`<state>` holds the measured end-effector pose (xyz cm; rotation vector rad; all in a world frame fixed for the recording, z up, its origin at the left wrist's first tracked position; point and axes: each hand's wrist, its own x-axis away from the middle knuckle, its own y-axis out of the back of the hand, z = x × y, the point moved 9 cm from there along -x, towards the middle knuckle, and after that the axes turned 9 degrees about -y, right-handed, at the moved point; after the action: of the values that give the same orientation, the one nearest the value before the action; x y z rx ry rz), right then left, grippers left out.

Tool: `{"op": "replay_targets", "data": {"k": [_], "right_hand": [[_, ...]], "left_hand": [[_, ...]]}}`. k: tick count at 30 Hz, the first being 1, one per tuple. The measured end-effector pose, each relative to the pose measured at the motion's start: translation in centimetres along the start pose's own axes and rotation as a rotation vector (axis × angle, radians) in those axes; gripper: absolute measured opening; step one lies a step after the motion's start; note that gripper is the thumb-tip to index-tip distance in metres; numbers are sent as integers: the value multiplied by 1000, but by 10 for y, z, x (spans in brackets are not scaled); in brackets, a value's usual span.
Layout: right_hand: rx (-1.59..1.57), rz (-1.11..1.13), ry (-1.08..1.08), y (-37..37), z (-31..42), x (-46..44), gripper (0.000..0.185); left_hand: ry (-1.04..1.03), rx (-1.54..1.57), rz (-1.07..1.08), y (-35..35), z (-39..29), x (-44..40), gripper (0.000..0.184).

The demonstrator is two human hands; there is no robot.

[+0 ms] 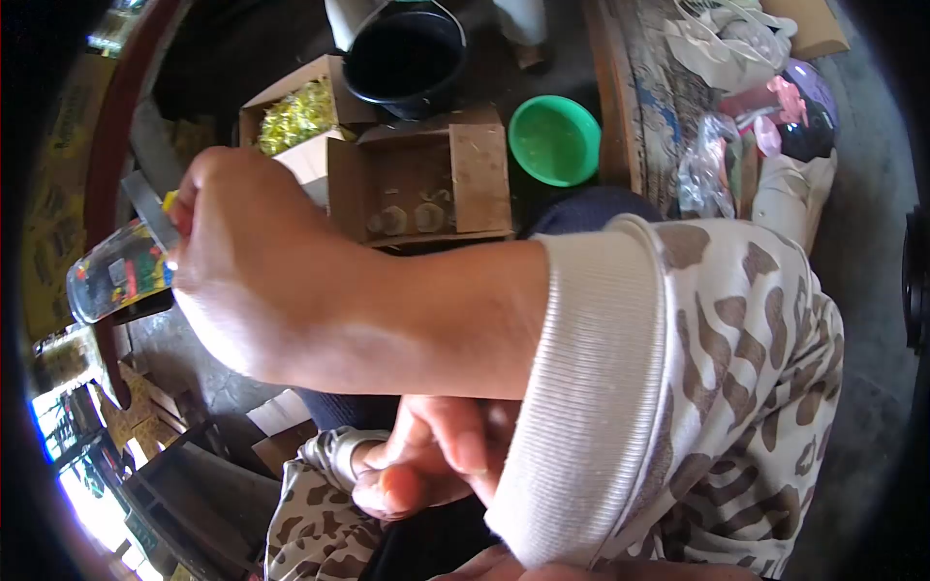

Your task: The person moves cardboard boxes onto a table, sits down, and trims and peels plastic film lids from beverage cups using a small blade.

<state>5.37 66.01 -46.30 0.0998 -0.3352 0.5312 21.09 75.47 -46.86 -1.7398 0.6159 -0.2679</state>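
My right hand [242, 261] reaches across to the left, its fingers closed at the near end of a clear jar [121, 276] with coloured patches. A flat grey strip [150, 213] and a bit of yellow show beside the fingers; their exact grip is partly hidden. Below my right forearm, my left hand [431, 460] lies near my lap, palm side showing. Its fingers are loosely bent, with thumb and fingertip apart and nothing visible between them. The right forearm and sleeve cover part of that hand.
An opened cardboard box [482, 179] holds a few small clear pieces. Behind it are a box of shiny yellow-green bits [300, 116], a black bucket [402, 58] and a green bowl [554, 140]. Bags and pink items [765, 102] lie right of a wooden edge [612, 97].
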Motion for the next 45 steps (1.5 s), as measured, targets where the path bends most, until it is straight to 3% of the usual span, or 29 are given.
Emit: {"op": "replay_targets", "data": {"k": [2, 5, 7, 8, 12, 19, 23, 32, 34, 40, 45], "right_hand": [[357, 103, 152, -11, 9, 3, 19], [1525, -83, 823, -34, 34, 47, 26], [1336, -135, 798, -27, 44, 42, 21], [1414, 36, 734, -26, 45, 42, 15], [1184, 99, 622, -19, 45, 43, 14], [302, 172, 188, -5, 25, 15, 12], [24, 137, 75, 0, 17, 16, 12], [-227, -27, 30, 22, -3, -2, 14], [-239, -127, 42, 39, -19, -17, 18], [-334, -113, -39, 61, -67, -36, 14], [-337, -129, -118, 69, -79, -38, 14]], "left_hand": [[-6, 20, 10, 1, -1, 1, 52], [-22, 6, 31, 2, -3, 4, 53], [-21, 19, 54, 0, -3, 4, 53], [-14, 31, 60, 0, -4, 4, 53], [-13, 43, 70, 0, -4, 3, 54], [5, 61, 105, -5, -4, 1, 55], [-4, 63, 111, -5, -5, 3, 56], [-71, 5, 38, 26, -8, -5, 58], [-105, -65, -20, 40, -10, -12, 58], [-128, -245, -262, 70, -11, -30, 65], [-183, -224, -101, 72, -18, -35, 54]]}}
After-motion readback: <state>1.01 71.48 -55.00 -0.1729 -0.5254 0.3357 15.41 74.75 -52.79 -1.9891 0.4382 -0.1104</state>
